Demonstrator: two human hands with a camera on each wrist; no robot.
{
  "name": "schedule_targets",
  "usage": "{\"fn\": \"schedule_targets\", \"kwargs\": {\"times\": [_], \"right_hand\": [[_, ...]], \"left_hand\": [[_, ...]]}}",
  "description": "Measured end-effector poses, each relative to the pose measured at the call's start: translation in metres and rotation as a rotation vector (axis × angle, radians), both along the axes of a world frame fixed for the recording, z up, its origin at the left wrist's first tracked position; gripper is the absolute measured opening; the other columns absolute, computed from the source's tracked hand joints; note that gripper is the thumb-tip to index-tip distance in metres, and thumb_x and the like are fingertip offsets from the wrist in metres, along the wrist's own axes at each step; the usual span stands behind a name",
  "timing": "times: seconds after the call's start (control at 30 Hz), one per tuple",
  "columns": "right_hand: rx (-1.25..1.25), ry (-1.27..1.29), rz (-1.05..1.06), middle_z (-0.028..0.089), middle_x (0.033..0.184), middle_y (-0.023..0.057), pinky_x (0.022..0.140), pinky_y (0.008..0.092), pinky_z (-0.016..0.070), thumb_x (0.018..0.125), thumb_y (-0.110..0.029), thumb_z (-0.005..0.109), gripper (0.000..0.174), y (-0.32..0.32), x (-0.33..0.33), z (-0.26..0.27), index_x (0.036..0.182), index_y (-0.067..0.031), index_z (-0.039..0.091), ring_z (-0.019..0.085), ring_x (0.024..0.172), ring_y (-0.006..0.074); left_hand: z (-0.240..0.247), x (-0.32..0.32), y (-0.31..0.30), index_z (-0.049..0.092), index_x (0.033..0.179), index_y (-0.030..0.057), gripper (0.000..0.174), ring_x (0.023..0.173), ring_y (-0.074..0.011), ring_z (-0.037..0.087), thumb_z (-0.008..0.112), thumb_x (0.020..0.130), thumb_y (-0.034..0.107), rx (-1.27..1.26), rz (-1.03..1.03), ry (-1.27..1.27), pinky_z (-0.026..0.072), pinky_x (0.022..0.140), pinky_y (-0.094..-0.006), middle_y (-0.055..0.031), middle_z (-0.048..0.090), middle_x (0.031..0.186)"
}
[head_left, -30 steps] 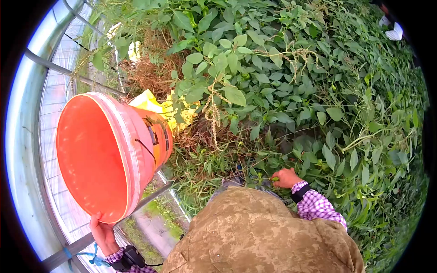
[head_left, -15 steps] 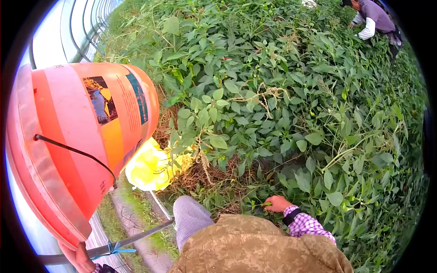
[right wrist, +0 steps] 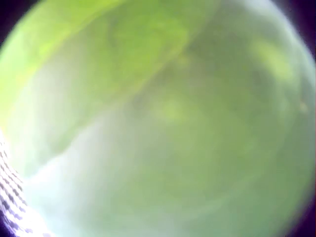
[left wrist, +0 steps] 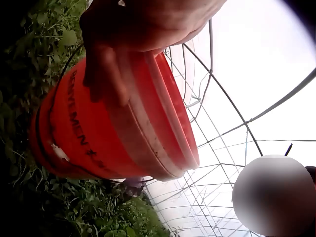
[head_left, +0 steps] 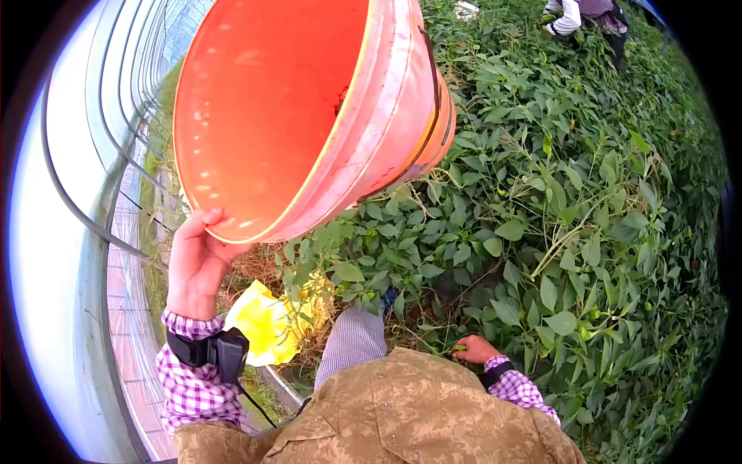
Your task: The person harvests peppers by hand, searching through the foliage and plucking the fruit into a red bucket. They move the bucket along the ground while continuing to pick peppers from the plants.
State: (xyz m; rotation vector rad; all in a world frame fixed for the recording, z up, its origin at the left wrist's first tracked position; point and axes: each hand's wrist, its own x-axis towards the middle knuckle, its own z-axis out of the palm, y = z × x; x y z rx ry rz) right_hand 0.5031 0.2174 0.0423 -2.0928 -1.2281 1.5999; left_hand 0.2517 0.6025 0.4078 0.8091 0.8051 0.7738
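Observation:
My left hand (head_left: 199,263) grips the rim of an orange-red bucket (head_left: 386,124), which is tipped on its side with its mouth toward the left. In the left wrist view, fingers (left wrist: 112,74) curl over the rim of the bucket (left wrist: 94,128). Low among the leaves, my right hand (head_left: 478,349) pinches a small green pepper (head_left: 459,348) in its fingertips. Leaves (right wrist: 123,54) fill the right wrist view, blurred and close, so that hand is hidden there.
Green pepper plants (head_left: 556,232) spread across the middle and right. A yellow bag (head_left: 267,321) lies on dry straw beside a knee (head_left: 352,344). Another person (head_left: 572,15) bends over the plants at the top right. Metal hoops and plastic film line the left side.
The bucket has swung from the lower left up to the top centre, with my left hand still on its rim. My right hand has stayed low by the plants, holding the pepper.

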Motion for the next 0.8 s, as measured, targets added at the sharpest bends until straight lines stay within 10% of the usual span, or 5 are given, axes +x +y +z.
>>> {"fn": "schedule_targets", "kwargs": {"times": [0.27,0.67,0.8], "right_hand": [[-0.086,-0.002,-0.380,0.068,0.089,0.0141,0.072,0.0379,0.0499,0.079,-0.023,0.065,0.028,-0.010,-0.022,0.023,0.100,-0.0056,0.068,0.064,0.079,0.0267],[-0.321,-0.241,-0.194,0.065,0.095,0.0205,0.082,0.0430,0.0487,0.071,-0.024,0.068,0.038,-0.057,-0.024,-0.012,0.103,-0.0035,0.066,0.061,0.090,0.0343],[-0.512,-0.131,-0.192,0.055,0.116,0.0257,0.095,0.0445,0.0431,0.070,-0.030,0.072,0.061,-0.041,-0.024,0.003,0.123,-0.0072,0.054,0.049,0.115,0.0389]], "left_hand": [[-0.139,0.090,0.050,0.052,0.110,-0.0014,0.027,0.086,-0.0296,0.066,0.052,0.083,0.006,-0.292,-0.249,0.002,0.0608,0.066,-0.0429,-0.0149,0.062,0.106],[-0.226,-0.035,0.156,0.054,0.108,0.0007,0.026,0.093,-0.0272,0.065,0.056,0.083,0.005,-0.112,0.000,0.412,0.0578,0.076,-0.0419,-0.0121,0.063,0.108],[-0.227,-0.031,0.156,0.054,0.107,0.0004,0.024,0.094,-0.0266,0.064,0.056,0.084,0.005,-0.095,0.015,0.437,0.0573,0.077,-0.0422,-0.0118,0.063,0.107]]}}
